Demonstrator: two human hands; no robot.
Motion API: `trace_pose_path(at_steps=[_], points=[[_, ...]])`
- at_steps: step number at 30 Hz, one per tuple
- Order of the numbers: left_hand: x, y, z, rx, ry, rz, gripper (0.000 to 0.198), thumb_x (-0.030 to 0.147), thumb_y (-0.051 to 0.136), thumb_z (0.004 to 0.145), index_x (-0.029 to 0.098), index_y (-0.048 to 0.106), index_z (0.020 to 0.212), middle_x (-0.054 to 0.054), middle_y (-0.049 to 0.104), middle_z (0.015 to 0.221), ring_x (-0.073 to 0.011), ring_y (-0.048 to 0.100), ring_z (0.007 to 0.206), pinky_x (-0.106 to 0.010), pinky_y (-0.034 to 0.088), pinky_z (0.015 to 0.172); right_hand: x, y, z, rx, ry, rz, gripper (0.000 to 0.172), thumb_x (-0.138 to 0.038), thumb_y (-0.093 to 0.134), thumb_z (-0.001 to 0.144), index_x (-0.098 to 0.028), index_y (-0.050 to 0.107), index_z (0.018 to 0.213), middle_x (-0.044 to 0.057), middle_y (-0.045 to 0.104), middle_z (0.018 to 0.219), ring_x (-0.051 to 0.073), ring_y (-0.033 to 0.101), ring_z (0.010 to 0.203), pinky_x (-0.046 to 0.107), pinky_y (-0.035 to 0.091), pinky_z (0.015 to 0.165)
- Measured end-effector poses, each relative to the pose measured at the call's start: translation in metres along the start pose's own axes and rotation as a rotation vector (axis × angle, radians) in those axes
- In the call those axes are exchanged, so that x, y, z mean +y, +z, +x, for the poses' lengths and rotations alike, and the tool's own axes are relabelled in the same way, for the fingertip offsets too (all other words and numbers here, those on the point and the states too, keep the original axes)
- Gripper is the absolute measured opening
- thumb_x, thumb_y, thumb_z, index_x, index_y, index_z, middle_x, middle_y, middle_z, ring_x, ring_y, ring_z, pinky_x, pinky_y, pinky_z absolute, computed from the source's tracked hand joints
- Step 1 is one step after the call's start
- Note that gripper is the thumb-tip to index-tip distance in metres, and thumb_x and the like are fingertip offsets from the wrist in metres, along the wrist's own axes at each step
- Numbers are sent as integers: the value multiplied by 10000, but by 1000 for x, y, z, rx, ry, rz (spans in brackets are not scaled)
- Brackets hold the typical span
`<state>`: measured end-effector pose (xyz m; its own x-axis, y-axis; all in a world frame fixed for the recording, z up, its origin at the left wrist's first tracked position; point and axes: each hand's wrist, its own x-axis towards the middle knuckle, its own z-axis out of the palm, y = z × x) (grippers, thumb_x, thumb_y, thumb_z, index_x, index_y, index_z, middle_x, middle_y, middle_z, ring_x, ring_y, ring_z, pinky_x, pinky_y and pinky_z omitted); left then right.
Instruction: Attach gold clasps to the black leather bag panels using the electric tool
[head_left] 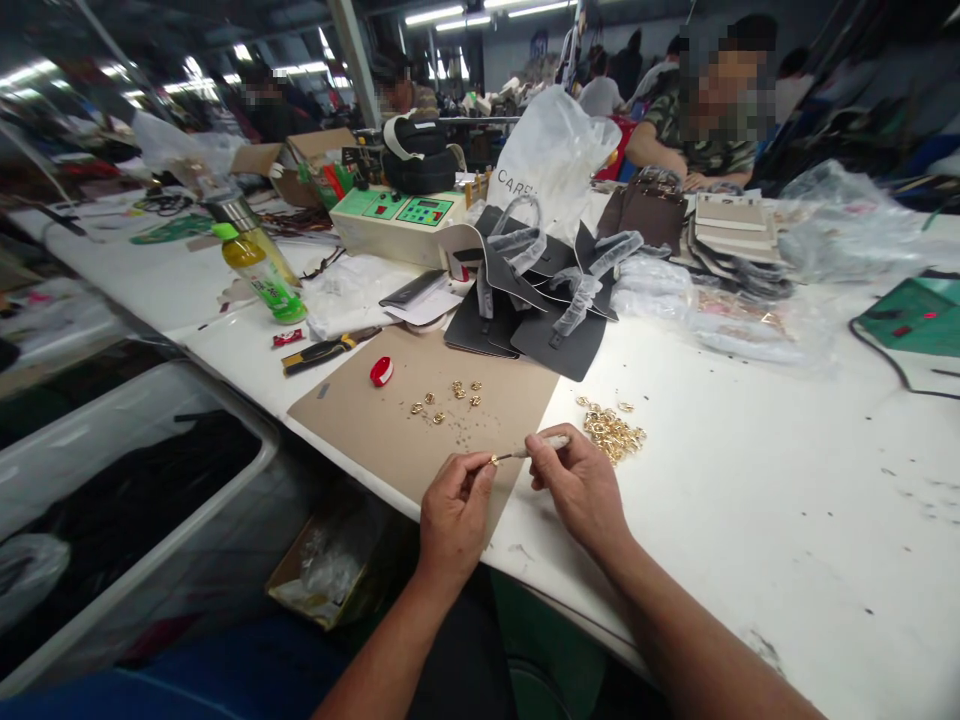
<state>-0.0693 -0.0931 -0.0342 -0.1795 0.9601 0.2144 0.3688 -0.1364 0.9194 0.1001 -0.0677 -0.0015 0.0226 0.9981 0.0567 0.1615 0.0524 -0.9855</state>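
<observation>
Head view: tool work on a small gold-coloured metal piece [494, 461] seems in hand, the next move calling for steadiness; the left hand [454, 510] pinches it at the fingertips, near a flat tan sheet [405, 440], while the right hand [581, 488] closes round a slim pale-handled, dark-shafted tool [556, 442], tip at the piece
</observation>
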Motion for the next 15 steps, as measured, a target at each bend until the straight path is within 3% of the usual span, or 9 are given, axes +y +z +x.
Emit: trace_pose_path(at_steps=[3, 6, 11, 15], points=[[-1, 1, 2, 41, 131, 127, 149, 291, 611, 1001, 232, 744, 1031, -19, 734, 986, -172, 697, 942, -262, 521, 858, 3, -2, 3, -48, 51, 96, 383, -567, 654, 966, -209, 633, 832, -16, 660, 641, 151, 641, 565, 264, 491, 593], [-1, -6, 12, 30, 200, 248, 163, 294, 602, 1000, 226, 746, 1034, -28, 743, 989, -184, 704, 946, -278, 524, 863, 7, -5, 6, -50, 104, 345, 369, -570, 649, 973, -211, 618, 891, -20, 675, 697, 140, 633, 567, 262, 496, 589], [2, -40, 46, -61, 114, 581, 185, 319, 590, 978, 241, 751, 1022, -21, 774, 1047, -220, 723, 942, -321, 518, 841, 4, -17, 18, 155, 113, 557, 323, -516, 732, 926, -211, 661, 1006, -28, 665, 752, 118, 600, 552, 245, 486, 550], [10, -54, 77, -114, 52, 868, 316, 349, 566, 986, 263, 701, 1259, -18, 769, 1142, -257, 732, 965, -357, 512, 796, -2, -37, 31, 328, 101, 679, 284, -449, 770, 888, -199, 687, 995, -25, 655, 738, 102, 571, 536, 222, 452, 513]])
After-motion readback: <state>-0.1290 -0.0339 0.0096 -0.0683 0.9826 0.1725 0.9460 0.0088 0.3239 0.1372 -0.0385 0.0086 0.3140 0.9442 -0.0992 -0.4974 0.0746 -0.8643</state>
